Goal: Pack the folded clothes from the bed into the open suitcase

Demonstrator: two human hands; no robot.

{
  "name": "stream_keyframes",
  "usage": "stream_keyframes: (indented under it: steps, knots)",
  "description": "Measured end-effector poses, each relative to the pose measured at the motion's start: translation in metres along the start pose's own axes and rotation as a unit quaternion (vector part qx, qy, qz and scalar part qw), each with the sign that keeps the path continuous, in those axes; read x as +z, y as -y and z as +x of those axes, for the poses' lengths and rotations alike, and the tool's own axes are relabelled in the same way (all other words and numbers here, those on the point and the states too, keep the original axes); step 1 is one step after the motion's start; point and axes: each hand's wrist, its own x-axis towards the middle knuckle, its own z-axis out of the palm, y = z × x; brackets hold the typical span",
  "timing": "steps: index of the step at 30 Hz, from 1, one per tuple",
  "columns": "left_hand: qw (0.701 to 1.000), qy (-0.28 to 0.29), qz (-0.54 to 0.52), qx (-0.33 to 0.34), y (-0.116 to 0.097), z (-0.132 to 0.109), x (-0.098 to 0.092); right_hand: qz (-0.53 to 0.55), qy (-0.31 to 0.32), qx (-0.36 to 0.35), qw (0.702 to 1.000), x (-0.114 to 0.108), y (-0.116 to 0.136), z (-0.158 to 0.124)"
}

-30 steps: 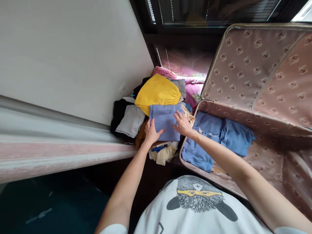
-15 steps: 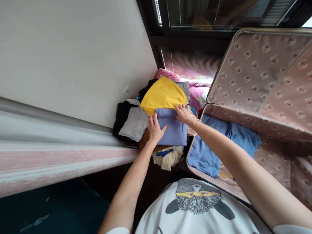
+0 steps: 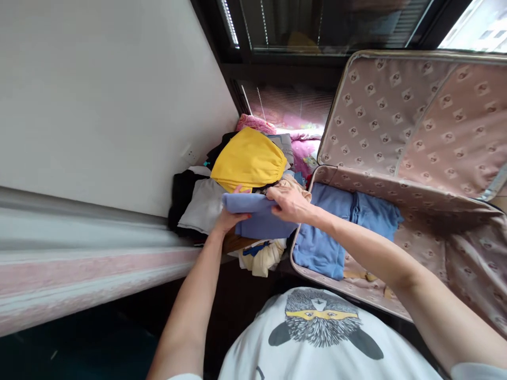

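Observation:
A folded lavender-blue garment point(image 3: 259, 219) lies on top of a pile of clothes. My left hand point(image 3: 229, 216) grips its far left edge, fingers curled under the fold. My right hand point(image 3: 287, 203) pinches its far right edge and lifts that edge toward me. Just behind the garment lies a yellow garment point(image 3: 247, 158). To the right stands an open suitcase point(image 3: 396, 121) with a pink patterned lining, and blue clothes point(image 3: 344, 221) lie in its lower half.
A grey garment point(image 3: 202, 206) and a black one point(image 3: 182, 195) lie left of the pile, beige clothes point(image 3: 263, 256) at its front. A white wall point(image 3: 99, 95) and ledge point(image 3: 91, 258) run along the left. Pink bedding point(image 3: 301, 137) lies behind, under a dark window.
Both hands lay flat on the lavender garment, then moved to its far edge. Now they grip that edge and fold it up toward me.

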Motion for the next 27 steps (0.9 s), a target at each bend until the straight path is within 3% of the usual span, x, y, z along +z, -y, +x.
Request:
stream_keyframes:
  steps: [2, 5, 9, 12, 14, 17, 19, 21, 23, 27]
  knots:
    - [0.998, 0.019, -0.011, -0.064, -0.001, -0.010, 0.006, 0.058, -0.042, 0.030, 0.997, -0.024, 0.003, -0.016]
    - [0.991, 0.042, -0.037, -0.121, -0.012, -0.021, 0.041, 0.121, -0.093, 0.064, 0.986, -0.060, -0.007, -0.050]
    - [0.980, 0.137, -0.109, -0.094, -0.051, -0.030, 0.121, 0.143, -0.141, 0.143, 0.969, -0.096, -0.040, -0.121]
    - [0.960, 0.216, -0.158, -0.088, -0.076, -0.033, 0.190, 0.155, -0.139, 0.237, 0.949, -0.104, -0.073, -0.189]
    - [0.933, 0.274, -0.197, -0.127, -0.080, -0.034, 0.238, 0.158, -0.120, 0.301, 0.933, -0.097, -0.099, -0.234]
    - [0.868, 0.354, -0.228, -0.263, -0.066, -0.036, 0.308, 0.134, -0.071, 0.398, 0.905, -0.066, -0.135, -0.297]
    - [0.838, 0.367, -0.191, -0.355, -0.047, -0.041, 0.350, 0.102, -0.001, 0.464, 0.880, -0.035, -0.151, -0.334]
    - [0.834, 0.352, -0.094, -0.413, -0.025, -0.048, 0.384, 0.079, 0.075, 0.514, 0.851, -0.002, -0.157, -0.365]
    - [0.850, 0.328, 0.039, -0.411, -0.005, -0.057, 0.408, 0.073, 0.115, 0.543, 0.829, 0.028, -0.153, -0.390]
    - [0.889, 0.289, 0.201, -0.292, 0.018, -0.073, 0.436, 0.035, 0.114, 0.541, 0.833, 0.061, -0.138, -0.425]
